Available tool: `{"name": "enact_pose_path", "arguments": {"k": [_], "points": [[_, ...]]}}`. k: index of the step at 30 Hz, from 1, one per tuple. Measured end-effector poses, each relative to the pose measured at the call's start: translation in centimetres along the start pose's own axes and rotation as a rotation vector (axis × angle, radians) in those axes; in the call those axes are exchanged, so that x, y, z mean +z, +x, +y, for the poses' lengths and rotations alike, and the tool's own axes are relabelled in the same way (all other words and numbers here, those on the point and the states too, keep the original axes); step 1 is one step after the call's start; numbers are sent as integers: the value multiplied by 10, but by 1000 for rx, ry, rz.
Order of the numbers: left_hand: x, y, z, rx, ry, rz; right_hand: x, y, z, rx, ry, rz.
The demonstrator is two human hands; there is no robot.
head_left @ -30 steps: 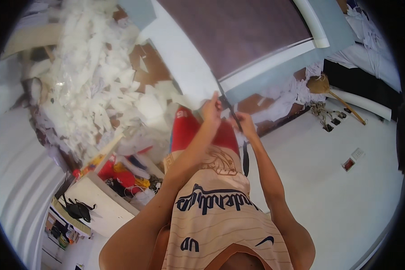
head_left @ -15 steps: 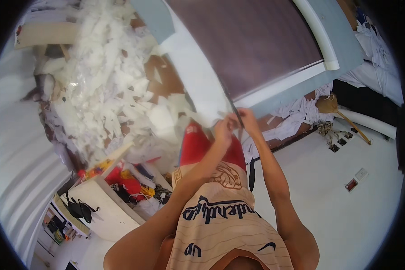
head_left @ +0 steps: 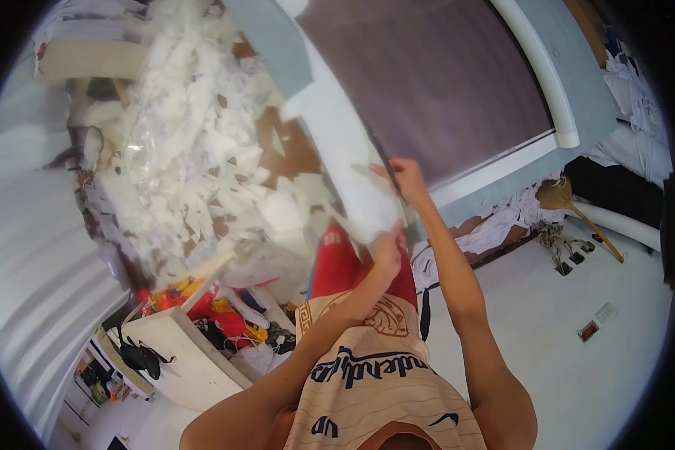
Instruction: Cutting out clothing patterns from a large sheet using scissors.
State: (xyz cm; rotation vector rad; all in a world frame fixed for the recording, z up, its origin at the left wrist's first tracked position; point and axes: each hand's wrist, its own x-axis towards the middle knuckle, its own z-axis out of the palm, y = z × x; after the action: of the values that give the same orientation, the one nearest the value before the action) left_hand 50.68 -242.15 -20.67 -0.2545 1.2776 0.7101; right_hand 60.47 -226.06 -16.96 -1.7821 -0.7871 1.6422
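A dark purple-brown panel (head_left: pixel 442 82) lies on a light blue-grey table, framed by white sheet material. Along the panel's near left edge, my right hand (head_left: pixel 409 181) is closed on a thin dark strip (head_left: pixel 387 163), its fingertips pointing left over the white sheet (head_left: pixel 337 135). Nearer my body, my left hand (head_left: pixel 390 249) is closed at the sheet's near end, in front of my red shorts (head_left: pixel 331 262). It seems to pinch the sheet's edge; blur hides the exact contact.
White scraps (head_left: pixel 180 150) are heaped over the brown floor at left. A white open box (head_left: pixel 180 349) holds colourful cloth at lower left. A white roll (head_left: pixel 544 75) borders the panel's right side. A yellow-handled dustpan or broom (head_left: pixel 555 195) stands by the wall at right.
My hands, close together before, are now apart. The left has moved toward my body, the right slightly away and up along the panel edge. The whole view has shifted a little.
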Motion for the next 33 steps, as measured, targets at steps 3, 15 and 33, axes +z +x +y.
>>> {"name": "enact_pose_path", "arguments": {"k": [3, 15, 33], "points": [[1, 0, 2, -5, 8, 8, 7, 18, -21, -41, -37, -10], [4, -2, 12, -59, -22, 20, 48, 107, -102, -62, -65, -3], [6, 2, 29, -205, -18, -6, 77, 185, -178, -627, -392, -26]]}}
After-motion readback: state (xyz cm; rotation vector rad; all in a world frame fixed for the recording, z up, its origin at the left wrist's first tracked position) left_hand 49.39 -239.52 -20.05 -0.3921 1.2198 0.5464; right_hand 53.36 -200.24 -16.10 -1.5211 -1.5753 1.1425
